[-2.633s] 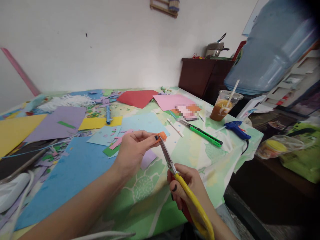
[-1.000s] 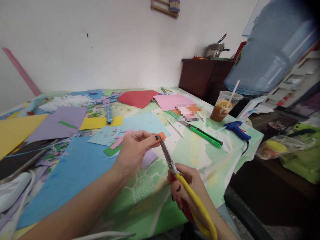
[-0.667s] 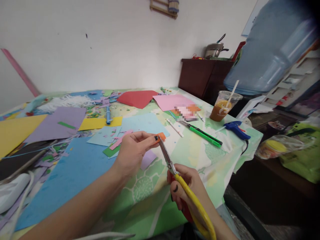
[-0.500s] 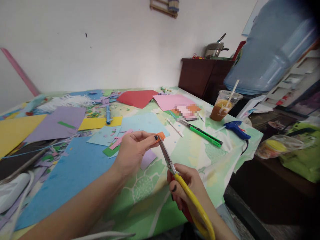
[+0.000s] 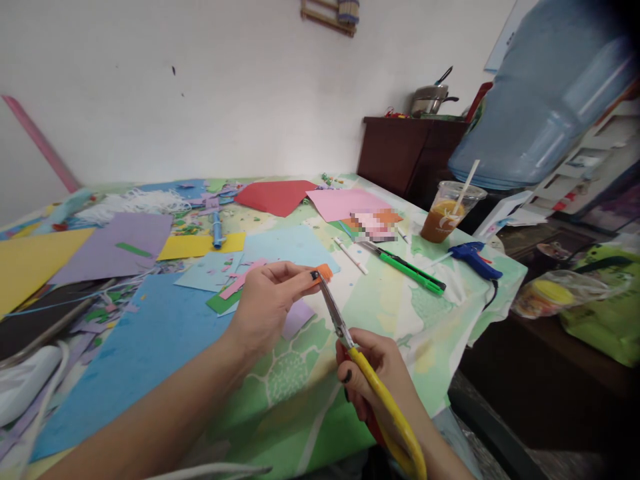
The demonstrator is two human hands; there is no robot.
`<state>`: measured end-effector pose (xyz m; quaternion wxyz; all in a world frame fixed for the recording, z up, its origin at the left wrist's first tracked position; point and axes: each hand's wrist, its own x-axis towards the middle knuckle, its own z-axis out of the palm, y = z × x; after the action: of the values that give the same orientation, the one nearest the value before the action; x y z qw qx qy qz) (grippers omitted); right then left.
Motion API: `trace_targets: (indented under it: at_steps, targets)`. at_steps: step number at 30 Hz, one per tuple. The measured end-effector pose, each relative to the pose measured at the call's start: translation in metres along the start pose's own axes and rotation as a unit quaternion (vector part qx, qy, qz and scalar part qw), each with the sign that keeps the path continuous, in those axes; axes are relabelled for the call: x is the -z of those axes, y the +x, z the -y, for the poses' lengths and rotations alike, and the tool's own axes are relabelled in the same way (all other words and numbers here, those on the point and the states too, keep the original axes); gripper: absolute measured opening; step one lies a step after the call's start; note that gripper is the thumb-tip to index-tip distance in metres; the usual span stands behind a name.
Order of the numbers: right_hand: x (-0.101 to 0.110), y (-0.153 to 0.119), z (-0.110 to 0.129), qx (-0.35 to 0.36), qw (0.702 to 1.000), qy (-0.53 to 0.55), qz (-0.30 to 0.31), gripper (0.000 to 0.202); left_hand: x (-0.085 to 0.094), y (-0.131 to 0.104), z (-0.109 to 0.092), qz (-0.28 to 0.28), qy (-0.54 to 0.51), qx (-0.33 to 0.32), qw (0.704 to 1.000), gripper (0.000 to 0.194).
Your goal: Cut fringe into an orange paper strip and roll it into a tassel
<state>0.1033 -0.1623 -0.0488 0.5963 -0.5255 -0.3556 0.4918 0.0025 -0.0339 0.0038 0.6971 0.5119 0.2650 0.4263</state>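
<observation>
The left hand point(image 5: 265, 303) pinches a small orange paper piece point(image 5: 325, 271); the right hand point(image 5: 384, 353) grips yellow-and-red-handled metal scissors point(image 5: 373, 375) above the green-patterned tablecloth's point(image 5: 295, 427) near edge

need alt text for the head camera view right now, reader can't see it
A left hand pinches a small orange piece while a right hand holds yellow-handled scissors with the blades at it. Colored sheets and scraps cover much of the patterned tablecloth; a green cutter and blue glue gun lie to the right.
</observation>
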Motion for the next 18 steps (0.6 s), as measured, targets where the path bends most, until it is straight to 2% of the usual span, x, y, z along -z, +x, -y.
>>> trace_targets:
  at_steps: [9, 13, 18]
  targets:
    - [-0.0018, -0.0022, 0.0023, 0.014, 1.000, 0.007, -0.011, 0.045, -0.0034, -0.0005, -0.0019, 0.017, -0.044, 0.006, 0.999, 0.006]
    - [0.0022, -0.0037, 0.0007, 0.022, 1.000, 0.007, 0.012, 0.051, -0.0012, -0.0017, -0.0011, 0.014, -0.035, 0.006, 0.999, 0.009]
    - [0.0045, -0.0029, 0.0003, 0.020, 0.999, 0.000, 0.025, 0.049, -0.0011, -0.0008, 0.0000, 0.012, -0.016, 0.004, 1.000, 0.010]
